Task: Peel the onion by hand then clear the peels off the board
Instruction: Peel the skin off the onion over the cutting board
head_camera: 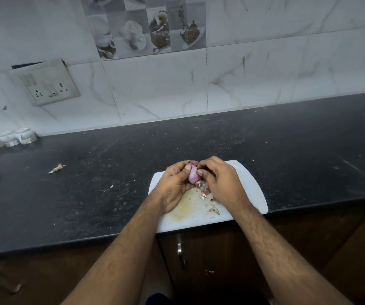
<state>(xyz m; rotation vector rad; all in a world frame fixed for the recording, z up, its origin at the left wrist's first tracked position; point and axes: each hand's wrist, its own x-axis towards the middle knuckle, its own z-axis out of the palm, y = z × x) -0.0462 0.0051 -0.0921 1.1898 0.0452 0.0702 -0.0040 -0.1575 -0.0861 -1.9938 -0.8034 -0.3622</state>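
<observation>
A small pink onion [193,176] is held just above the white cutting board [252,190]. My left hand [175,183] cups it from the left with thumb and fingers curled around it. My right hand [219,180] grips it from the right, thumb pressed on its skin. A loose flap of peel [204,187] hangs from the onion's underside between my hands. Torn peel bits [212,209] lie on the stained middle of the board.
The board sits at the front edge of a black granite counter [111,172]. A stray peel [57,168] lies on the counter to the left. White cups [7,138] stand at the far left by the tiled wall. A cabinet handle [179,249] is below the board.
</observation>
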